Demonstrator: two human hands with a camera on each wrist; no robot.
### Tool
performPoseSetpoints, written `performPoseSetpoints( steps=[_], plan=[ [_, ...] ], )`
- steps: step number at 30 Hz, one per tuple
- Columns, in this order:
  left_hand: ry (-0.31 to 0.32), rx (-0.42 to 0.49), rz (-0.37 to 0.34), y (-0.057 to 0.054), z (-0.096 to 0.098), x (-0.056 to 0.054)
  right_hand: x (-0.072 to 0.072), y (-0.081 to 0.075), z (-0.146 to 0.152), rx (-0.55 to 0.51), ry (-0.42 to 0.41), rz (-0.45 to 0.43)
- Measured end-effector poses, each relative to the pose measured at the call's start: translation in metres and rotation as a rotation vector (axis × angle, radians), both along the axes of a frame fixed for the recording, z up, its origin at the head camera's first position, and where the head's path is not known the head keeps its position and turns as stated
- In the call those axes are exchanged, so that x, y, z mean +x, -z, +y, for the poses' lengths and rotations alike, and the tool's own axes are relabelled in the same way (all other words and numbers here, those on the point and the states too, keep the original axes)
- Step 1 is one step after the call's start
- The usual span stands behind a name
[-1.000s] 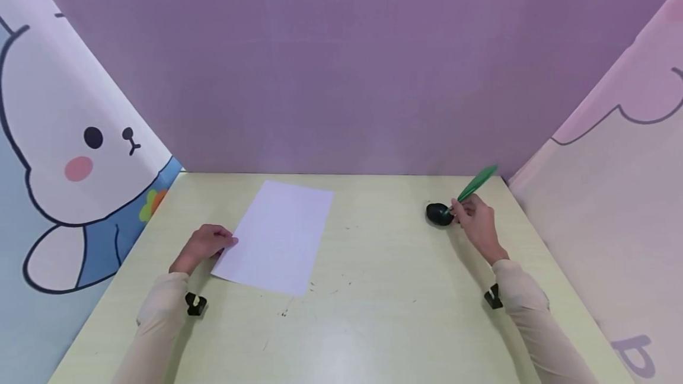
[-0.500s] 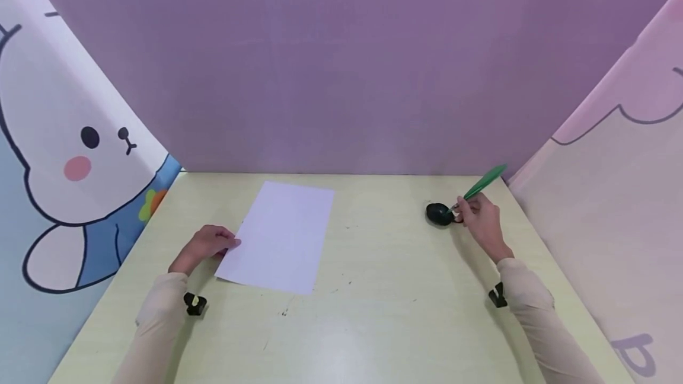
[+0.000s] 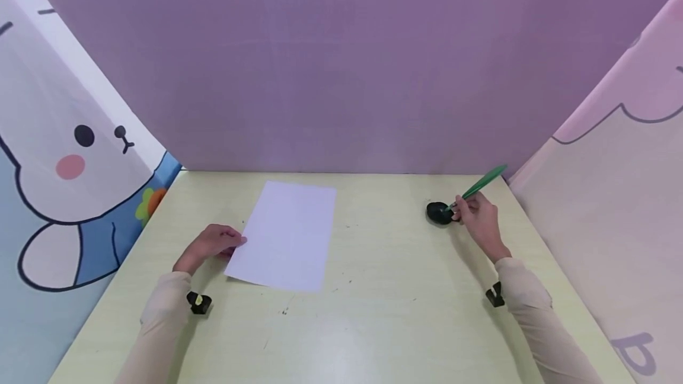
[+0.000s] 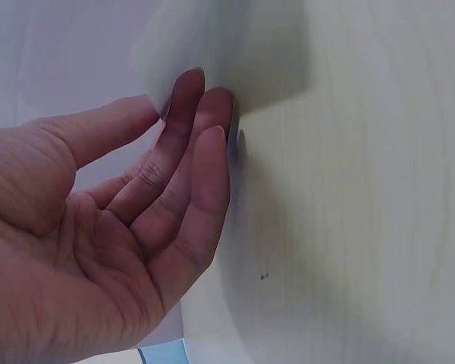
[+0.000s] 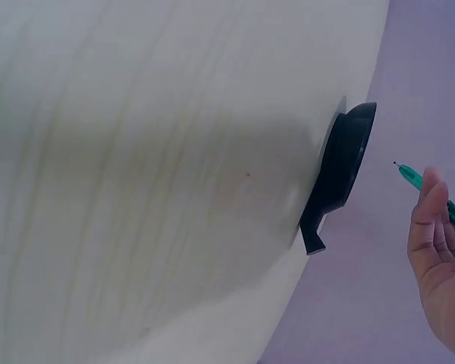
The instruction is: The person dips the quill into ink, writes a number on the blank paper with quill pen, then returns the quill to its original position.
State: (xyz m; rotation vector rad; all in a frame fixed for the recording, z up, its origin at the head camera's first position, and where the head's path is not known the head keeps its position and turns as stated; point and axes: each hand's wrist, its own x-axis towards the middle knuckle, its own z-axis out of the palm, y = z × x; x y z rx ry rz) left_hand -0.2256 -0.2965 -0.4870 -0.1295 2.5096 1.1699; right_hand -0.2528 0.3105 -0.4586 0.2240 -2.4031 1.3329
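My left hand [image 3: 211,242] pinches the left edge of a white sheet of paper [image 3: 283,236]. In the left wrist view the thumb [image 4: 110,125] lies over the sheet and the other fingers curl up behind it. My right hand [image 3: 481,225] holds a green pen [image 3: 484,181] with a leaf-like upper end, slanting up to the right. Its lower end overlaps a small black dish [image 3: 437,214] in the head view. From the right wrist the fine dark pen tip shows apart from the dish [image 5: 345,159], which has a short bent handle.
The pale wooden table [image 3: 373,313] carries small dark marks. A purple wall [image 3: 341,64] stands along its far edge. Printed panels flank it, with a cartoon rabbit [image 3: 107,188] on the left. A black strap piece [image 3: 199,303] hangs at each wrist.
My left hand has shifted slightly right, and the paper's near end has swung right with it. The right hand and pen have moved a little to the right, away from the dish.
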Motion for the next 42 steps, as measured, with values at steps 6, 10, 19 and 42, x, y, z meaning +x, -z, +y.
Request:
performPoseSetpoints(
  steps=[6,10,19,42],
  plan=[
    [0.021,0.056,-0.002,0.0,0.002,0.0,0.006,-0.008,-0.005,0.006,0.005,0.007],
    [0.037,0.084,-0.003,-0.003,0.004,-0.001,-0.004,0.007,0.002,-0.017,0.011,0.02],
    [0.015,0.145,-0.034,-0.001,0.009,0.005,-0.014,0.025,0.006,-0.047,0.016,0.023],
    [-0.04,0.133,-0.04,0.004,0.021,0.007,-0.017,0.023,-0.017,-0.102,0.001,0.016]
  ],
)
